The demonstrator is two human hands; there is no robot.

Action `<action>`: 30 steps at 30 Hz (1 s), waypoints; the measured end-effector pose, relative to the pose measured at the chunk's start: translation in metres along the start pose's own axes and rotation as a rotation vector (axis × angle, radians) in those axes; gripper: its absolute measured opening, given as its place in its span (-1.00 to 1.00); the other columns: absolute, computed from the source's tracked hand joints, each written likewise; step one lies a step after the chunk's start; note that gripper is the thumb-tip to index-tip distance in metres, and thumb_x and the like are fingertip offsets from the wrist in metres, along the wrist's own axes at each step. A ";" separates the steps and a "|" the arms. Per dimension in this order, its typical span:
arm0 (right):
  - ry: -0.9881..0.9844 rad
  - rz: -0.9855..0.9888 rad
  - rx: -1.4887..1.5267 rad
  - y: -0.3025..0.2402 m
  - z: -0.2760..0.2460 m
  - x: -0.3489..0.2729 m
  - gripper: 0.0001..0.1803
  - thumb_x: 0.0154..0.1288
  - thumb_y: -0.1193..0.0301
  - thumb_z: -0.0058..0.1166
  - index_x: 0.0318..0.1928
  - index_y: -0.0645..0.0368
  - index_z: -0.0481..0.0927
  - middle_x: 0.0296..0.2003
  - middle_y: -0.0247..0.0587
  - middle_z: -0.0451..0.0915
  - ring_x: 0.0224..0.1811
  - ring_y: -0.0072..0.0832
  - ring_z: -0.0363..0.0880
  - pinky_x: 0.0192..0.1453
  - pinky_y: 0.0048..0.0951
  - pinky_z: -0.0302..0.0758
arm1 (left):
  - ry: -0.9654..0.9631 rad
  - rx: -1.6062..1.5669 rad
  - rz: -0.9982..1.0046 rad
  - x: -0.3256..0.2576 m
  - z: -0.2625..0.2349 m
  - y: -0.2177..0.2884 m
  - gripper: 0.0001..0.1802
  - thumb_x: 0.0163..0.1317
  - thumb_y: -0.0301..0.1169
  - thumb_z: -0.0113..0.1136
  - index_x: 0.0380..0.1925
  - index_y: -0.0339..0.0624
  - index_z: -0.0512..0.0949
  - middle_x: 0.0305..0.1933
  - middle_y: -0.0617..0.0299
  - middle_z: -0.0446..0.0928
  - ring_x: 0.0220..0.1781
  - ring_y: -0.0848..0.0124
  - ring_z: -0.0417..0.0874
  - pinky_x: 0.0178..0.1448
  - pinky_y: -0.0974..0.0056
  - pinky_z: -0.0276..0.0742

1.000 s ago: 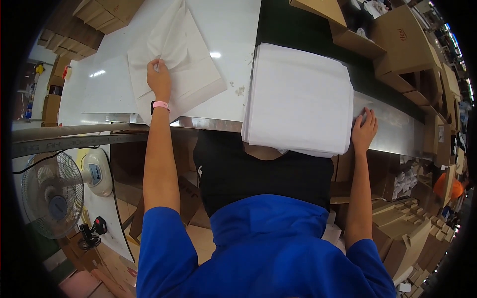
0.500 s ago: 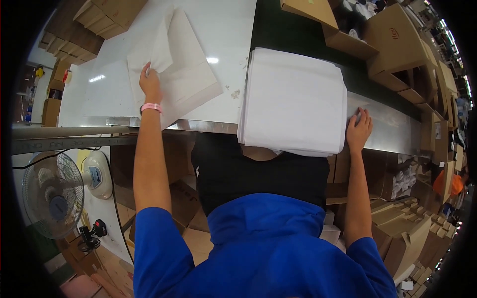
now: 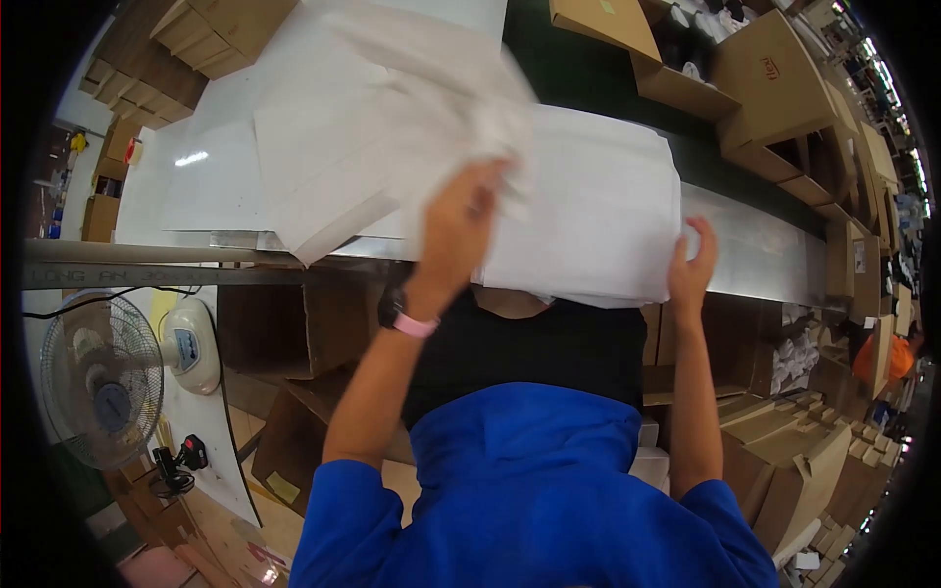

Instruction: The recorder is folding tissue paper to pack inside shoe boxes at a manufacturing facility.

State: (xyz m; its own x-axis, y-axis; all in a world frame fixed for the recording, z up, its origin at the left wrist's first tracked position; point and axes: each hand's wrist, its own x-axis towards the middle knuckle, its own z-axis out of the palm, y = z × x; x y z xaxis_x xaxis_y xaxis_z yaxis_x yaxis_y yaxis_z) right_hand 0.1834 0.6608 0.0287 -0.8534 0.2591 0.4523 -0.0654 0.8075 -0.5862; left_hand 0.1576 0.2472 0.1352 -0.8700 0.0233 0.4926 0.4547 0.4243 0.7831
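Note:
My left hand (image 3: pixel 456 230), with a dark watch and a pink band at its wrist, pinches a thin white paper sheet (image 3: pixel 426 54). The sheet is smeared by motion and billows over the left edge of a thick stack of white paper (image 3: pixel 603 211). Beside the stack's right edge is my right hand (image 3: pixel 692 269), its fingers apart and nothing in them. More off-white paper (image 3: pixel 314 171) lies slanted on the white tabletop to the left; whether it is one piece with the raised sheet I cannot tell.
The white table (image 3: pixel 211 201) has a metal front edge. Cardboard boxes (image 3: pixel 221 34) stand at the far left, and open cartons (image 3: pixel 774 83) at the far right. A fan (image 3: pixel 108 382) stands at the left, below a pale pipe (image 3: pixel 147 253). Another person in orange (image 3: pixel 872 361) is at the right rim.
My left hand has swung right, carrying the sheet from the left tabletop to the stack's left part. My right hand has moved slightly left and down, closer to the stack's edge.

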 end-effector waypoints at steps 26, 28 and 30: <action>-0.225 0.804 1.152 -0.174 -0.034 -0.043 -0.31 0.81 0.27 0.18 0.72 0.21 0.25 0.51 -0.08 0.58 0.50 -0.28 0.64 0.55 -0.21 0.60 | 0.168 -0.221 -0.382 -0.077 0.055 0.077 -0.63 0.60 -0.69 0.12 0.13 -0.16 0.85 0.19 0.21 0.82 -0.37 0.51 0.45 -0.23 0.33 0.39; -0.342 0.952 1.206 -0.171 -0.035 -0.040 -0.24 0.84 0.14 0.11 0.79 0.18 0.20 0.61 -0.09 0.50 0.61 -0.23 0.53 0.70 -0.13 0.45 | 0.090 -0.144 -0.298 -0.076 0.045 0.072 -0.57 0.45 -0.75 0.13 0.09 -0.12 0.86 0.10 0.09 0.76 -0.16 0.25 0.61 -0.05 0.23 0.54; -0.356 1.012 1.277 -0.183 -0.038 -0.042 -0.27 0.84 0.08 0.08 0.76 0.17 0.26 0.55 -0.10 0.55 0.56 -0.23 0.58 0.63 -0.12 0.52 | 0.011 -0.071 -0.213 -0.077 0.047 0.070 -0.49 0.30 -0.81 0.14 0.04 -0.09 0.88 0.01 -0.02 0.69 0.05 -0.01 0.77 0.12 0.12 0.68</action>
State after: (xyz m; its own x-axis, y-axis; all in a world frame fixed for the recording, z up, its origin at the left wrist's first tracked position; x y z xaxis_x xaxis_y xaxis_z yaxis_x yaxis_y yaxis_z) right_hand 0.2513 0.5221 0.1425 -0.8674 0.1018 -0.4871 0.3510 -0.5688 -0.7438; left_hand 0.2476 0.3176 0.1338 -0.9459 -0.0701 0.3168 0.2734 0.3536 0.8946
